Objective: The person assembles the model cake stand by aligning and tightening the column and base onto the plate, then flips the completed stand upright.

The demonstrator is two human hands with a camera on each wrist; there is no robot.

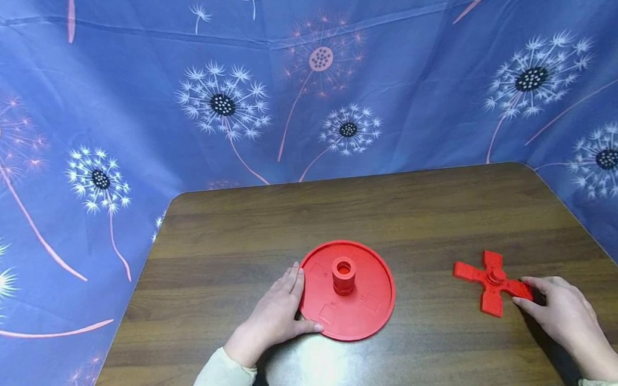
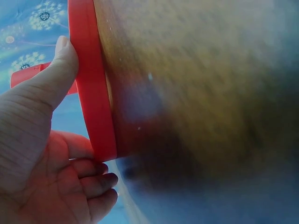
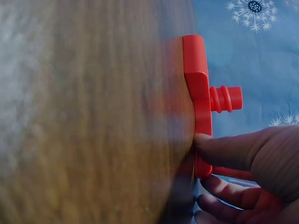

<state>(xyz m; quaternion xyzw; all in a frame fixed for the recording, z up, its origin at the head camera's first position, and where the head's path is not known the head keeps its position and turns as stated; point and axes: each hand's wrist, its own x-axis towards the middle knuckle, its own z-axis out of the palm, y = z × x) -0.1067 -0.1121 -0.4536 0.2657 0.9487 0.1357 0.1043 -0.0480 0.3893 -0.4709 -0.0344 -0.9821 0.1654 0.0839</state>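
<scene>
A round red disc (image 1: 363, 318) with a raised lip lies flat on the table, a hollow upright post (image 1: 344, 274) standing at its middle. My left hand (image 1: 274, 315) rests against the disc's left edge, fingers nearly straight and thumb spread along the near rim. From the left wrist, the thumb and index finger touch the disc's side wall (image 2: 96, 102). Farther right, a red four-armed cross piece (image 1: 492, 303) lies on the table. Its short ridged peg (image 3: 225, 99) points up. My right hand (image 1: 562, 313) pinches the cross's right arm between thumb and fingers.
The brown wood-grain table (image 1: 268, 220) has rounded far corners. Behind and beside it hangs a blue cloth (image 1: 414, 78) with dandelion prints. A bright glare spot shows on the table below the disc.
</scene>
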